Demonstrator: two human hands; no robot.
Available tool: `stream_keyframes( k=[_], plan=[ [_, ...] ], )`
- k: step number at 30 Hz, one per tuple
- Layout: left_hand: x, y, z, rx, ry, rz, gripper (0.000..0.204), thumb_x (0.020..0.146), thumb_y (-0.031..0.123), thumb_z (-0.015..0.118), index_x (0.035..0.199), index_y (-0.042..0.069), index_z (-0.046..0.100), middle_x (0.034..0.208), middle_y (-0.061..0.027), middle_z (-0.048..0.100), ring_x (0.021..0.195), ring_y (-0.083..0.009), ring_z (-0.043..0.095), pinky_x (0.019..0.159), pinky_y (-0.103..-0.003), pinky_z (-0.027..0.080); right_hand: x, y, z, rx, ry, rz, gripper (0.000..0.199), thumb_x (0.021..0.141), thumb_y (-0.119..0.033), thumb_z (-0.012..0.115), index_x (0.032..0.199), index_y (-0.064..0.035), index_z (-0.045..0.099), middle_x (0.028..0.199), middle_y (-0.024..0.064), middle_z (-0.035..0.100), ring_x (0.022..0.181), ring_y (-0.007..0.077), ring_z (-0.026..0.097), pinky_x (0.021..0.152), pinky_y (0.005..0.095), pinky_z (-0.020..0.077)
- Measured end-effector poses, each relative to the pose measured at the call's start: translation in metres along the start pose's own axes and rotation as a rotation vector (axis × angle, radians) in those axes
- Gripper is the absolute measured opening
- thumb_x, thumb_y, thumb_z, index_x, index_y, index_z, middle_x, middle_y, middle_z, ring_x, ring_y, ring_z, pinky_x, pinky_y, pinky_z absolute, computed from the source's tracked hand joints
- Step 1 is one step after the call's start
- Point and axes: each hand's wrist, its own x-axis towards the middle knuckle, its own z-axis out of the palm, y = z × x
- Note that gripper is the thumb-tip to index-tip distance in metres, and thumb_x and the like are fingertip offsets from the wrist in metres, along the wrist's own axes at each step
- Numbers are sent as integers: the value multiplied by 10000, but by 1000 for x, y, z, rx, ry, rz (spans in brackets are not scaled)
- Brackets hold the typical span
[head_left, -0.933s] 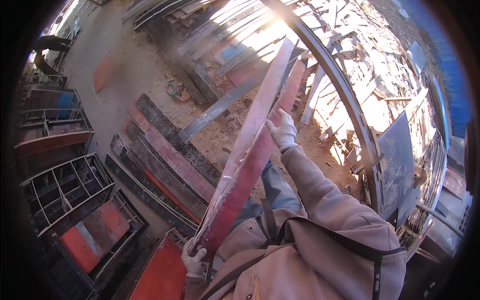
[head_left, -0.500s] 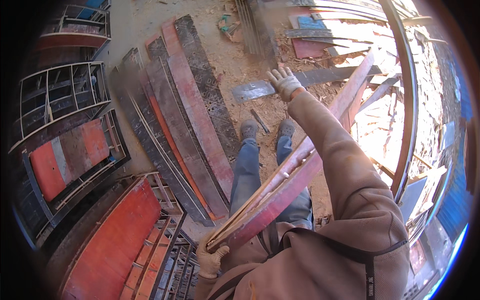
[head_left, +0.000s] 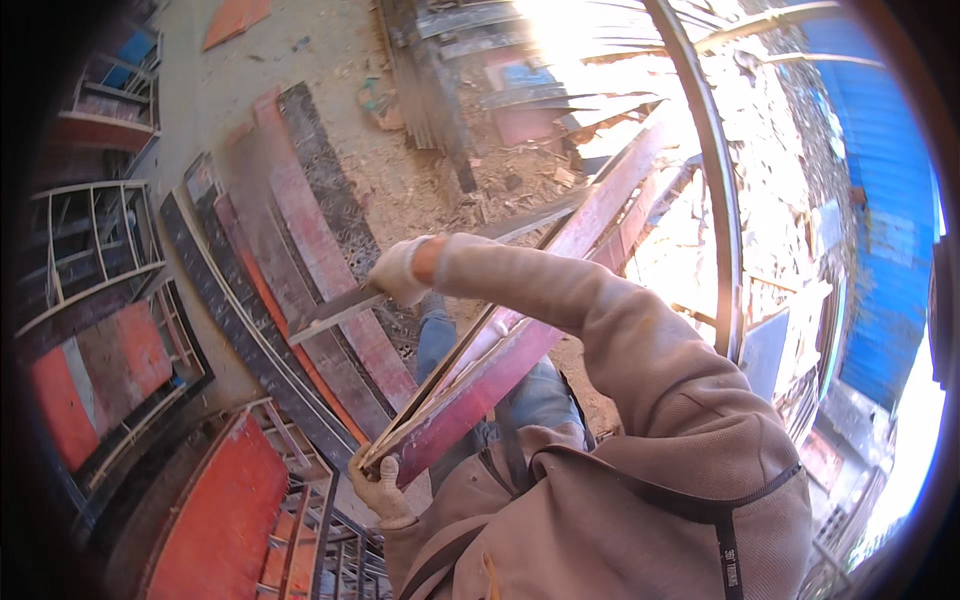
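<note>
My gloved left hand (head_left: 382, 495) grips the near end of a bundle of long reddish boards (head_left: 485, 388), which slants across my legs toward the far right. The boards lie face to face at this end, with thin pale edges showing. My gloved right hand (head_left: 402, 272) is closed round a long dark grey board (head_left: 338, 313), its fingers partly hidden. One end of that board sticks out left of the hand, above the boards on the ground. The rest passes behind my right sleeve and shows again beyond it, reaching behind the bundle.
Long red and dark boards (head_left: 305, 225) lie side by side on the ground at left. Metal-framed panels, some red-faced (head_left: 225, 510), stand along the left. A curved metal bar (head_left: 712, 180) crosses the right, before wood scraps and a blue corrugated sheet (head_left: 850, 130).
My right hand, open above the grey board before, has closed on it and moved left and nearer, lifting it off the ground. My left hand keeps its grip on the bundle. The view has shifted.
</note>
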Motion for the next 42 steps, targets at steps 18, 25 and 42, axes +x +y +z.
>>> stream_keyframes(
  k=[18,25,42],
  plan=[
    [-8,21,10,192,-125,90,618,890,254,875,1328,-2,523,1230,-119,606,1101,-227,618,960,-356,541,-3,-149,-24,229,648,-185,487,934,-553,666,922,-76,764,823,198,742,830,412,736,763,503,579],
    [2,-7,7,91,-127,44,589,890,224,873,1299,-6,517,1171,-117,633,1080,-237,625,963,-364,538,-23,-158,-199,-56,1159,-302,524,1005,-554,531,834,-97,720,657,189,677,656,436,701,593,517,569],
    [169,-13,-1,218,-118,-86,683,917,188,845,1430,-71,476,1322,-154,623,1187,-243,611,1052,-357,498,-88,-193,58,179,601,-294,466,934,-569,640,845,-113,677,746,154,698,759,419,698,661,497,554]
  ],
)
